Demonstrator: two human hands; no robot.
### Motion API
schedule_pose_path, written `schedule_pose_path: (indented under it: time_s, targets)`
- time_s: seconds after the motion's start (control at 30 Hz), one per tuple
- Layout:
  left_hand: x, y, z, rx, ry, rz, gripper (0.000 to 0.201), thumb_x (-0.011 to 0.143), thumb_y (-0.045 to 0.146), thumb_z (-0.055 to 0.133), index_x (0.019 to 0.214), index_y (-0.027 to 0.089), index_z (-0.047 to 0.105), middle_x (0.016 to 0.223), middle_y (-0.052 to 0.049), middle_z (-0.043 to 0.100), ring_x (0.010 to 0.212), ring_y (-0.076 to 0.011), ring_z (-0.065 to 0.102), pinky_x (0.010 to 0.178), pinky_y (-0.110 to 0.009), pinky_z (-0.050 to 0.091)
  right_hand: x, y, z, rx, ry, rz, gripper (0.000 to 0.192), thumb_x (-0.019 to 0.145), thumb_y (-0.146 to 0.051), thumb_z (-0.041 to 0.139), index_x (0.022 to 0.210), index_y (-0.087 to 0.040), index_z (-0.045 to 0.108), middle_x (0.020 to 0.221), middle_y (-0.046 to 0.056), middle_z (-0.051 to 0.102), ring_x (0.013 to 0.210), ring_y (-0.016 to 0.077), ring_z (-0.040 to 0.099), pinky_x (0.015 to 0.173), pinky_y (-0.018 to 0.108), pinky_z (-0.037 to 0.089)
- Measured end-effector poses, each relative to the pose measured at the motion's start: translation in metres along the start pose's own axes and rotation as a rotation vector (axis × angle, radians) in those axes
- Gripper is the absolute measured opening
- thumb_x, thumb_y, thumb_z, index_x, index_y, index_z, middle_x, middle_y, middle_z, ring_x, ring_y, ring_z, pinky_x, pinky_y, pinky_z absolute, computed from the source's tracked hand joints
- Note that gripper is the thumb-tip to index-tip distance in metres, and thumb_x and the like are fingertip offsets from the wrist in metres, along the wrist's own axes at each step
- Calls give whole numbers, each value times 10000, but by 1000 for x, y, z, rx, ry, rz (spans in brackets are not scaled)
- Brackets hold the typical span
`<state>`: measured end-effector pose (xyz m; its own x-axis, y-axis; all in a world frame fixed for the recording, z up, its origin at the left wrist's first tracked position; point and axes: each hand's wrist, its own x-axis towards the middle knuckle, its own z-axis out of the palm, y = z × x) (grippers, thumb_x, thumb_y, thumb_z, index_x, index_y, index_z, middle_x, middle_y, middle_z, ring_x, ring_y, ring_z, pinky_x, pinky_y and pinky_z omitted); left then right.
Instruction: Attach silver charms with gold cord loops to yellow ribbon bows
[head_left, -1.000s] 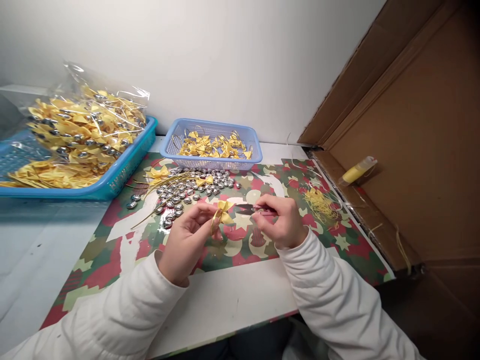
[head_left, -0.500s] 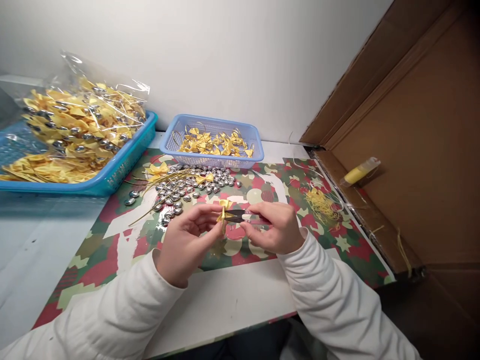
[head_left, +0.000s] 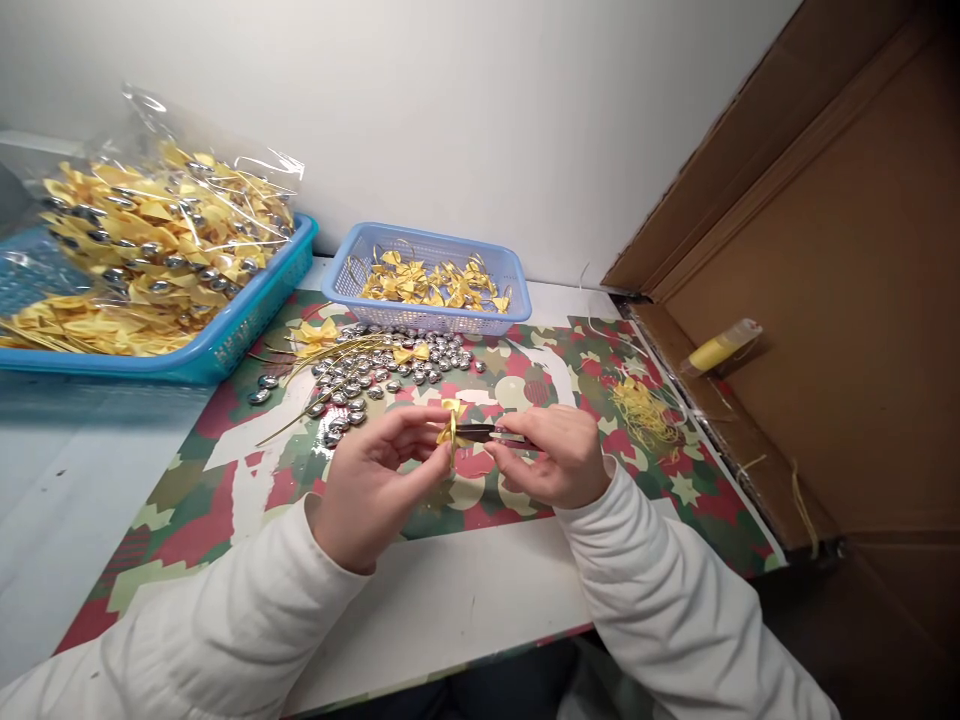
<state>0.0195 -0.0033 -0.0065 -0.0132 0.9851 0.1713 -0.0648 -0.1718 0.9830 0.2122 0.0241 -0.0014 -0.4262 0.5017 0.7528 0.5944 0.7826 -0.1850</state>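
Over the patterned sheet, my left hand point(head_left: 382, 480) is closed, pinching a yellow ribbon bow point(head_left: 452, 410) with a loop of gold cord between thumb and fingertips. My right hand point(head_left: 551, 455) is wrapped round a pair of thread snips point(head_left: 480, 431), its dark blades pointing left. The blade tips meet the bow, and the blades lie close together. Fingers cover part of the bow and most of the snips' handles. Just beyond my hands, silver bells point(head_left: 360, 375) lie in a loose pile, with another yellow bow point(head_left: 411, 353) on top and gold cords point(head_left: 322, 362) at their left.
A blue basket point(head_left: 427, 318) of corded bows stands behind the bells. At left, a larger blue basket point(head_left: 255, 325) carries yellow ribbons and a clear bag point(head_left: 172, 220) of bows with bells. Yellow thread scraps point(head_left: 645, 410) lie at right, near a cardboard wall point(head_left: 825, 250) holding a yellow tube point(head_left: 721, 347).
The snips' blades have come together at the bow; they were spread apart before. Both hands stay almost in place, and the view has shifted slightly.
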Motion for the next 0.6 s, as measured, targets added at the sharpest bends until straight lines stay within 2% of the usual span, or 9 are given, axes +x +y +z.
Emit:
schedule_pose_path:
  time_s: [0.13, 0.3, 0.6]
  targets:
    - [0, -1, 0, -7, -6, 4, 173, 724, 177, 739, 893, 166, 710, 766, -36, 736, 646, -144, 691, 557, -205, 582, -1, 0, 0, -50, -4, -30, 159, 880, -292, 589, 767, -194, 642, 531, -18, 634, 443, 100, 508, 466, 262, 335]
    - [0, -1, 0, 15, -11, 22, 162, 734, 166, 732, 893, 184, 710, 707, 0, 723, 610, -114, 675, 537, -165, 564, 1, 0, -3, -98, -13, -85, 150, 872, -284, 611, 759, -190, 639, 515, -21, 618, 443, 100, 493, 465, 277, 302]
    - [-2, -2, -1, 121, -10, 35, 152, 747, 194, 721, 897, 188, 701, 657, 7, 712, 579, -126, 669, 512, -177, 552, 0, -2, -3, -152, -60, -97, 196, 877, -287, 595, 705, -199, 628, 505, -34, 613, 443, 92, 510, 464, 279, 293]
